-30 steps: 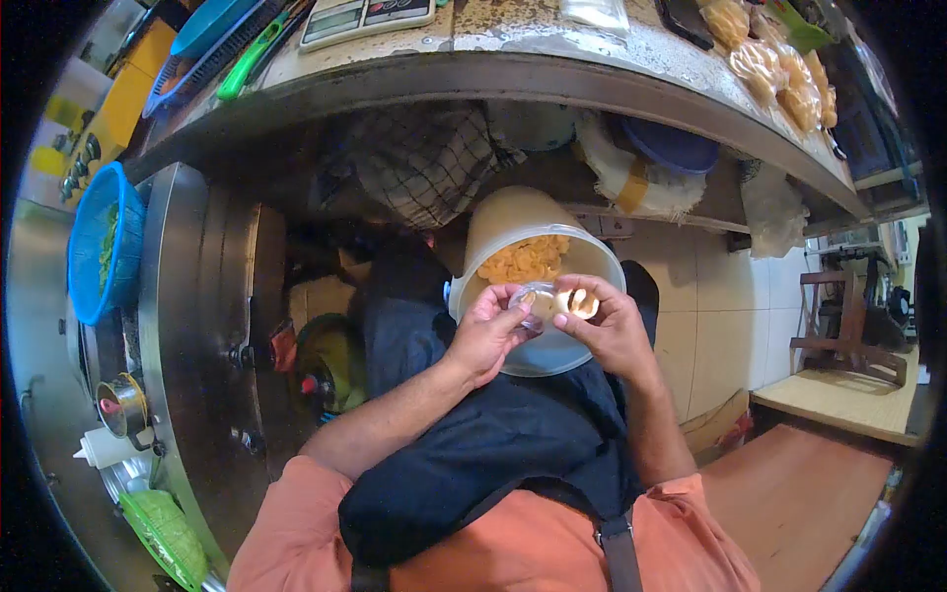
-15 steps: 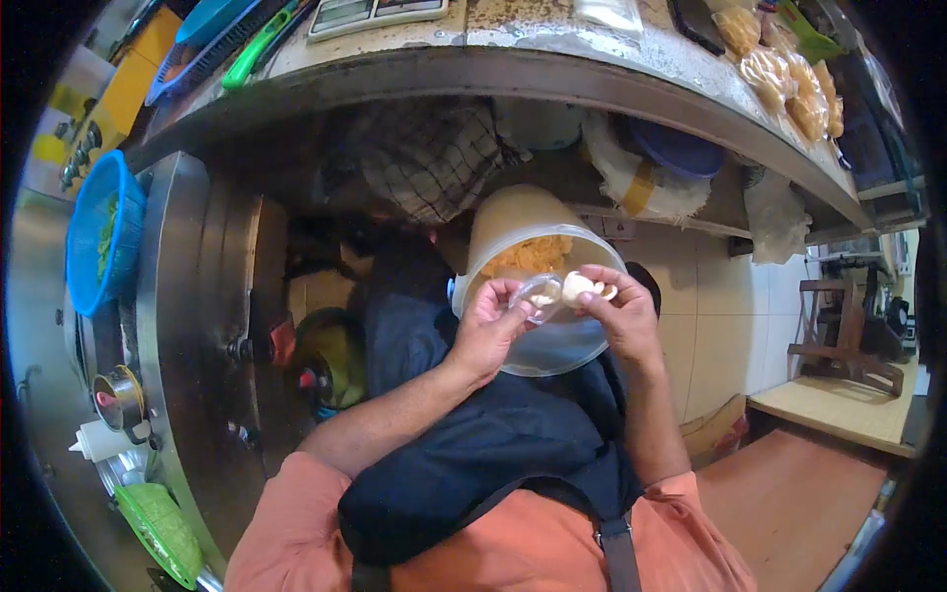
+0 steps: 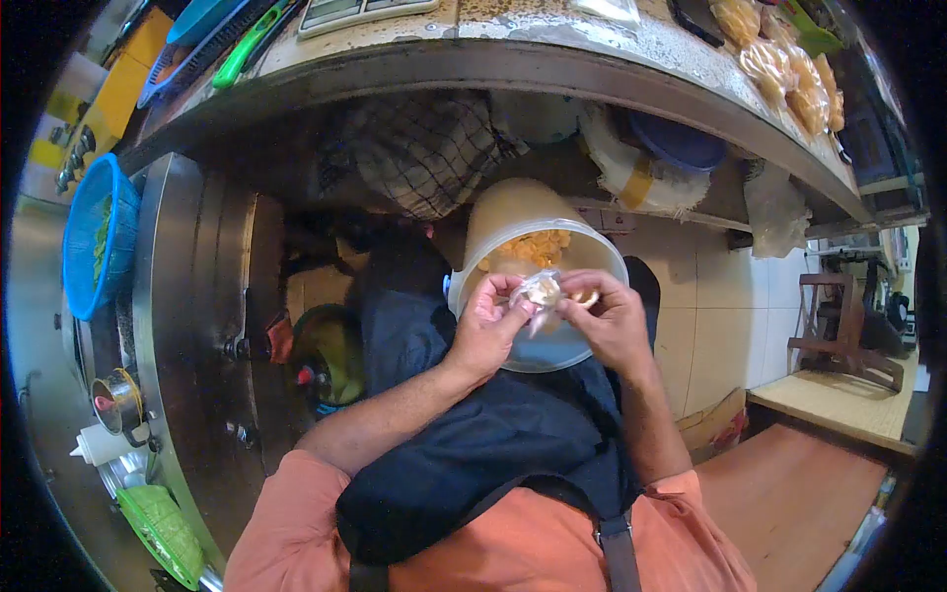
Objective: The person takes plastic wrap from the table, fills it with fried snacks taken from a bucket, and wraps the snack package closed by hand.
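My left hand (image 3: 491,321) is closed on a small clear plastic bag (image 3: 542,289) with pale pieces in it. Close beside it, my right hand (image 3: 609,318) pinches pale, curled snack pieces (image 3: 585,297), its fingertips at the mouth of the bag. Whether those fingers also grip the plastic I cannot make out. Both hands are over the opening of a translucent plastic bucket (image 3: 614,259), which lies tilted toward me between my legs. Orange-yellow crisp-looking bits (image 3: 533,247) lie inside it.
Above the bucket runs a worn metal worktop (image 3: 552,30) with a scale (image 3: 365,12) and filled bags of snacks (image 3: 789,74). Checked cloth (image 3: 424,158) hangs beneath it. At left are a blue basket (image 3: 99,237) and steel cabinet (image 3: 178,326); a wooden stand (image 3: 838,326) is at right.
My right hand has moved left and brought the pale pieces to the bag. The bag now looks more crumpled between my hands. The view has shifted slightly.
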Motion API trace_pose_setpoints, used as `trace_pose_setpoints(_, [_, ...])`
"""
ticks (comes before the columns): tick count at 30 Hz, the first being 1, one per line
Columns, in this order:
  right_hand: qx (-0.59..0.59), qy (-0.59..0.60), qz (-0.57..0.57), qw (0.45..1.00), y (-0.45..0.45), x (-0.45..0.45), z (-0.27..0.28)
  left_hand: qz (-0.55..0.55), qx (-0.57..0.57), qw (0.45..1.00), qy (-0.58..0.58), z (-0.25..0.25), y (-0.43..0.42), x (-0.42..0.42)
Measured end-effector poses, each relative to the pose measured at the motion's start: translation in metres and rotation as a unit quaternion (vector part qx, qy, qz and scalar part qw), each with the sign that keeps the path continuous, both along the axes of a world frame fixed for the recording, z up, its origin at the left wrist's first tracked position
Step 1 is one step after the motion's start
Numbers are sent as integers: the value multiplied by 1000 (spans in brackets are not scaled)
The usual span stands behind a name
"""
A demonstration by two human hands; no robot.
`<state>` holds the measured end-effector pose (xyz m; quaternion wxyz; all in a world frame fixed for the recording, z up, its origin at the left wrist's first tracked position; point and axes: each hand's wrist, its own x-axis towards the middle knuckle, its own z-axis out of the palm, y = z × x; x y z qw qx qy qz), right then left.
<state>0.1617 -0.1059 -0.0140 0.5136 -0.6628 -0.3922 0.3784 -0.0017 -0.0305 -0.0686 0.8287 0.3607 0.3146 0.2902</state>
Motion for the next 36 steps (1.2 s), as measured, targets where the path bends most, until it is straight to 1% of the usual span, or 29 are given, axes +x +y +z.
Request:
trace_pose_setpoints(1, [-10,-87,36,996,3,-4,-1,0,0,1000,0,1,0,1])
trace_pose_setpoints(2, [-24,-60,12,998,5,-8,0,5,-53,998,-27,3,-1,1])
trace_pose_setpoints(3, [-24,-60,14,998,7,-9,0,10,-105,993,-53,5,-1,2])
trace_pose_setpoints(4, [-12,-67,17,998,8,-10,-1,11,-106,993,-53,6,0,0])
trace_pose_setpoints(6, [-3,-73,20,997,7,-11,-2,-27,-203,978,-48,7,3,-5])
trace_pose_setpoints(8, [-54,46,-3,997,6,-11,-3,-23,-190,981,-37,5,0,-5])
trace_pose_setpoints(9, [-55,46,-3,997,5,-11,-4,-20,-176,984,-26,3,-1,-5])
trace_pose_setpoints(10, [-43,89,6,995,4,-10,-6,-20,-177,984,-26,1,-1,-5])
trace_pose_setpoints(11, [-31,131,15,991,3,-9,-7,-13,-142,990,-18,-2,-1,-5])
trace_pose_setpoints(12, [-32,131,15,991,2,-8,-7,-5,-106,994,-10,-5,-1,-4])
trace_pose_setpoints(13, [-38,132,19,990,2,-8,-6,-6,-107,994,-10,-8,-2,-4])
trace_pose_setpoints(15, [-44,133,24,990,0,-5,-2,3,-26,1000,10,-10,-2,-3])
trace_pose_setpoints(17, [-94,78,39,992,-2,-1,3,10,-18,1000,-1,-9,-3,-2])
trace_pose_setpoints(18, [-95,79,39,992,-3,0,2,17,-11,1000,-12,-8,-4,-2])
trace_pose_setpoints(22, [-102,-7,57,993,-4,-1,4,17,18,1000,8,-8,-3,-3])
trace_pose_setpoints(23, [-105,-40,64,992,-3,-2,5,11,12,1000,7,-8,-3,-3])
trace_pose_setpoints(25, [-83,-29,47,995,-3,-9,7,4,7,1000,6,-5,-2,-4])
trace_pose_setpoints(27, [-61,-17,29,998,-2,-13,14,-2,-21,1000,6,-2,-1,-4])
trace_pose_setpoints(29, [-116,-100,74,985,0,-14,29,-7,-37,999,-2,-6,-1,-4])
trace_pose_setpoints(30, [-116,-100,73,986,0,-15,30,-10,-53,998,-11,-6,-1,-4])
trace_pose_setpoints(32, [-56,-165,65,983,0,-17,32,-8,-51,999,-13,-7,-1,-4])
trace_pose_setpoints(36, [-68,-201,45,976,0,-15,44,-1,-55,998,-17,-3,-1,-5])
